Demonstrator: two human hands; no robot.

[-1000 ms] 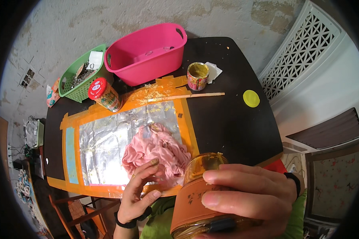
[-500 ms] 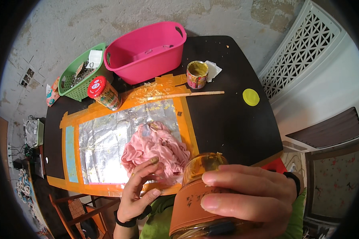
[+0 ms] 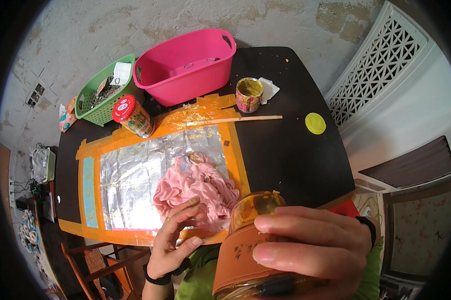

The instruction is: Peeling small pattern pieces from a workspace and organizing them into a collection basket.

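Close to me, my right hand (image 3: 310, 245) is wrapped round an amber glass jar (image 3: 259, 204) with a brown leather-like sleeve (image 3: 253, 255). The jar is tilted, and a dark piece shows at its lower end. My left hand (image 3: 178, 237) has its fingers loosely bent and apart from the thumb. Nothing shows between them, and the fingertips bear greenish-brown stains. Just beyond that hand lies a crumpled pink cloth (image 3: 198, 185); whether they touch I cannot tell. The cloth rests on a silver foil sheet (image 3: 128, 170) edged with orange tape.
A pink tub (image 3: 185, 75) and a green basket (image 3: 98, 107) of small metal pieces stand at the back. A red-lidded jar (image 3: 134, 120), an open tin (image 3: 249, 97), a thin stick (image 3: 245, 119) and a yellow lid (image 3: 315, 123) are on the dark table (image 3: 295, 160).
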